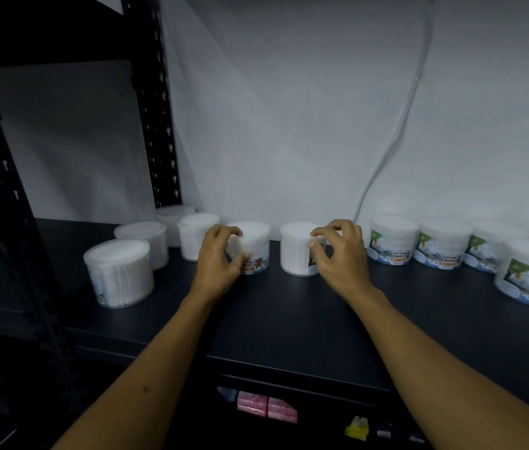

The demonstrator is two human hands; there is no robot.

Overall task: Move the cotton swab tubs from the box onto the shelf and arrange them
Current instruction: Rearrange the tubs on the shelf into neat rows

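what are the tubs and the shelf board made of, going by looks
Tubs, such as the one the left hand holds: apparently clear glossy plastic, since white swabs show through the walls; printed paper or film label. Shelf board: dark, smooth matte surface, maybe painted metal or laminate; cannot tell which.

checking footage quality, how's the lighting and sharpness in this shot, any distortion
Head view: dim overall, shelf and left frame nearly black; white tubs glow softly, labels barely legible; wide-angle bending at edges; left hand and right hand slightly soft.
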